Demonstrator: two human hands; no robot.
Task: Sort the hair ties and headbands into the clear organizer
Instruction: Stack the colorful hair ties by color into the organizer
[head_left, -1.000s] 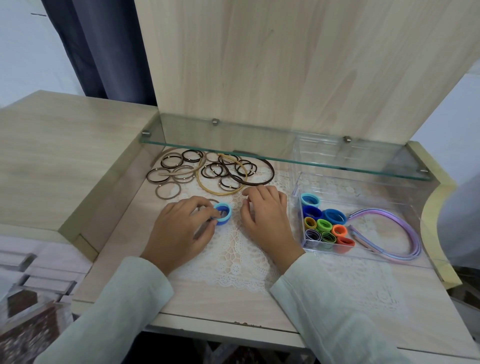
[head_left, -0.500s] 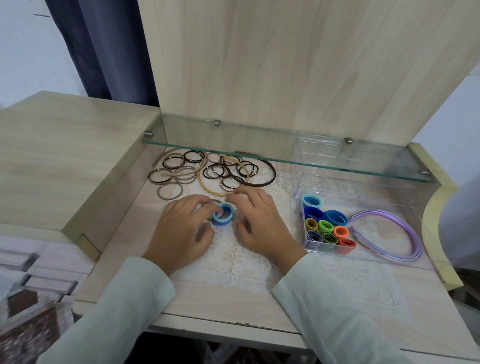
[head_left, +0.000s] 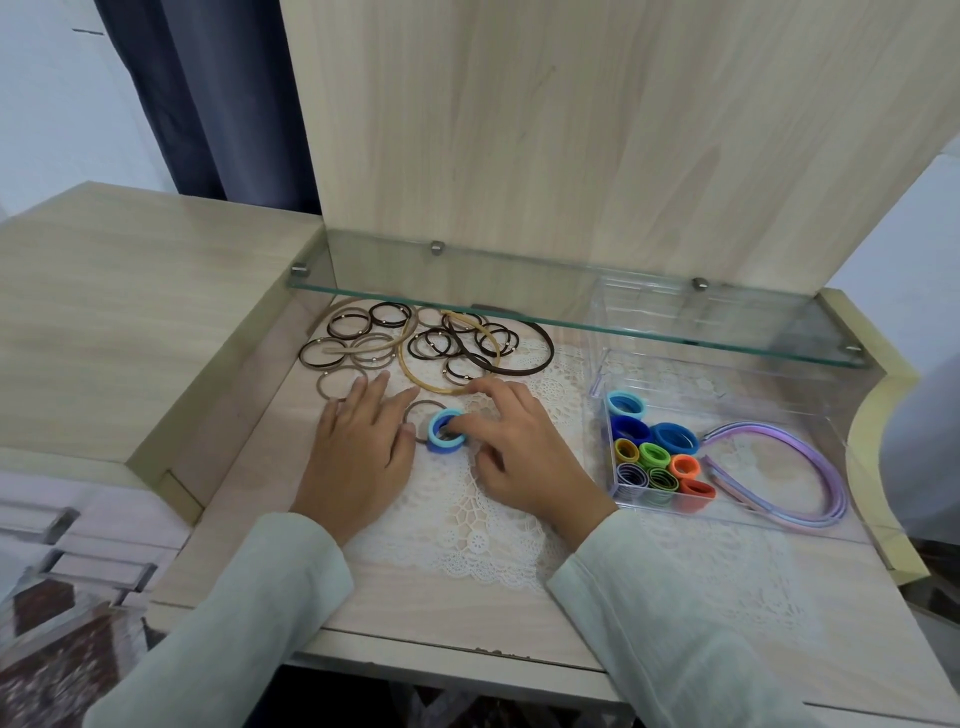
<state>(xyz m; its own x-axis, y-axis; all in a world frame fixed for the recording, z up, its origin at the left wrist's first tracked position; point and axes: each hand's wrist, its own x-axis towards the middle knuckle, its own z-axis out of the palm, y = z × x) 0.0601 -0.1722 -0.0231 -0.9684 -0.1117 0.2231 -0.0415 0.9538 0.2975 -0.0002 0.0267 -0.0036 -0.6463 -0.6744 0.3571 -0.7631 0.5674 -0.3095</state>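
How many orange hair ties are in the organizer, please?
2: orange tie right of the green tie; redder tie in front of it. More may be hidden beneath.

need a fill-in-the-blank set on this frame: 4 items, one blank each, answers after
1. The hair tie held by the right hand is ___.
2. The left hand lies flat and holds ___.
3. The brown and black ties are piled beneath the ___ shelf.
4. The headbands in the clear organizer are ___.

Answers: blue; nothing; glass; purple.
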